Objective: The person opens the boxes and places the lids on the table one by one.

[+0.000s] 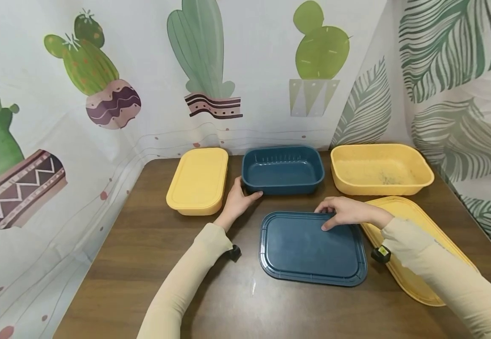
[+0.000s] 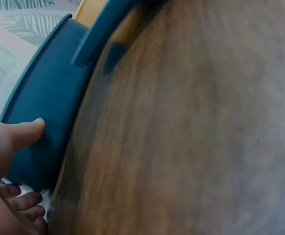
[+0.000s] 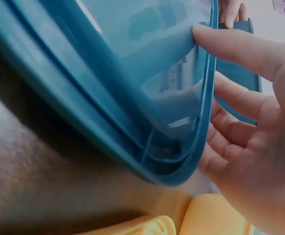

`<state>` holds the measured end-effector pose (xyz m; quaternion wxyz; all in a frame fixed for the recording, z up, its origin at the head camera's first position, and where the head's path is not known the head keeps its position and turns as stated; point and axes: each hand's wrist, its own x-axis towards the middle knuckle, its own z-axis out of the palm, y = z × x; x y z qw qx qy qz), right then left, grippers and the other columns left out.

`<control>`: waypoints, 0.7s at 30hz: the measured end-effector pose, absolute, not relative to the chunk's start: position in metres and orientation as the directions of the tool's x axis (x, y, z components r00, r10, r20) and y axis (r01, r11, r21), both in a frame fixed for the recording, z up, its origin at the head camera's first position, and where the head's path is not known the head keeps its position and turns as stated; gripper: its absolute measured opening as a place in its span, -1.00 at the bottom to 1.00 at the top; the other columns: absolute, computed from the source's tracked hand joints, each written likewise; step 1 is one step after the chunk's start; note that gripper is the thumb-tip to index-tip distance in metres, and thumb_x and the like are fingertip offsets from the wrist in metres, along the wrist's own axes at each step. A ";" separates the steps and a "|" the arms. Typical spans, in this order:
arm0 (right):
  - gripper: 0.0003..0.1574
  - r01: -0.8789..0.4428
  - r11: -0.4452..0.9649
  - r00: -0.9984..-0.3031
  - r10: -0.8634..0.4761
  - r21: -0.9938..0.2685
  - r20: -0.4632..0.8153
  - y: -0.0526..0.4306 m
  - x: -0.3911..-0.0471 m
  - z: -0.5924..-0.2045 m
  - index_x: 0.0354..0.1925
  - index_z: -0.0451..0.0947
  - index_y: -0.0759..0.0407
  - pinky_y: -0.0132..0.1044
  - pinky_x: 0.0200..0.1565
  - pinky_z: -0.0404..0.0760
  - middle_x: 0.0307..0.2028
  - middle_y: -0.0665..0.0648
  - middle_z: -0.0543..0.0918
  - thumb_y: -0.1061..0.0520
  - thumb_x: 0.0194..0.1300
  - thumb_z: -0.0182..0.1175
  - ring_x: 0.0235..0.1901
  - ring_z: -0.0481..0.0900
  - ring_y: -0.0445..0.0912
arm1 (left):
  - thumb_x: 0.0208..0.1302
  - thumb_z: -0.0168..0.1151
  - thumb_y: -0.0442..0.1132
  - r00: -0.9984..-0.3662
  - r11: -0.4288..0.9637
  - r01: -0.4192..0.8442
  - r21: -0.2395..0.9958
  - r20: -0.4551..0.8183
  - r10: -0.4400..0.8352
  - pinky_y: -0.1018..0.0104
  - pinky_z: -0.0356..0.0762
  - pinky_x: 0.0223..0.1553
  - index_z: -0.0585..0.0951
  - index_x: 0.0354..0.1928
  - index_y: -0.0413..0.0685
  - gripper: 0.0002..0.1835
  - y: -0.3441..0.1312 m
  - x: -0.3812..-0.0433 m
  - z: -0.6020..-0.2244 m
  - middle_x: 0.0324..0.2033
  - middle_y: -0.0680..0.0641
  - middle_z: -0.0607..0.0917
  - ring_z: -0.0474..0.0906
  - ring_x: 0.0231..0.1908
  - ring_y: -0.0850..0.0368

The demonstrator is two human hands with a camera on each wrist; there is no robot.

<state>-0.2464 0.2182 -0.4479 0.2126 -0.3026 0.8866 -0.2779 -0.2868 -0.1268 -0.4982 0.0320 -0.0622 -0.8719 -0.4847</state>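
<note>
A dark blue rectangular container (image 1: pixel 282 170) stands at the back middle of the table. My left hand (image 1: pixel 238 200) holds its near left corner, thumb on the front wall and fingers round the left end; in the left wrist view the thumb (image 2: pixel 27 133) lies against the blue wall. My right hand (image 1: pixel 347 211) pinches the far edge of a dark blue lid (image 1: pixel 309 249), thumb on its upper face and fingers behind the rim. The right wrist view shows the grooved rim of this lid (image 3: pixel 147 147) close up, raised off the table.
Left of the blue container stands a yellow container with its lid on (image 1: pixel 199 181). An uncovered yellow container (image 1: pixel 381 169) stands at the back right. A yellow lid (image 1: pixel 415 278) lies partly under my right forearm. A patterned cloth (image 1: pixel 262 56) hangs behind the wooden table (image 1: pixel 143 282).
</note>
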 end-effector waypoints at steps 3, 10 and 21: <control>-0.47 -0.426 0.663 -0.727 -0.655 -0.616 -0.203 0.218 -0.245 -0.449 0.02 0.66 0.17 -0.14 -0.10 0.47 -0.19 0.03 0.56 0.00 0.11 0.50 -0.16 0.46 -0.07 | 0.19 0.49 -0.03 -0.990 0.521 0.138 0.842 0.112 0.082 -0.04 0.30 0.33 0.21 0.45 -0.21 -0.07 -0.126 -0.287 -0.497 0.32 -0.24 0.43 0.34 0.35 -0.11; -0.57 -0.425 0.657 -0.731 -0.655 -0.623 -0.192 0.217 -0.245 -0.447 -0.05 0.63 0.13 -0.20 -0.18 0.42 -0.26 0.02 0.51 0.07 0.12 0.51 -0.23 0.41 -0.09 | 0.21 0.48 -0.02 -0.990 0.531 0.141 0.835 0.109 0.091 -0.02 0.30 0.34 0.19 0.47 -0.20 -0.07 -0.125 -0.289 -0.493 0.35 -0.22 0.41 0.33 0.37 -0.09; -0.53 -0.436 0.629 -0.713 -0.678 -0.643 -0.179 0.212 -0.248 -0.449 0.01 0.61 0.19 -0.16 -0.11 0.49 -0.21 0.04 0.57 0.11 0.14 0.50 -0.18 0.47 -0.06 | 0.20 0.47 -0.07 -0.991 0.510 0.136 0.850 0.111 0.079 -0.03 0.30 0.34 0.12 0.50 -0.25 -0.03 -0.127 -0.285 -0.493 0.37 -0.28 0.37 0.29 0.39 -0.14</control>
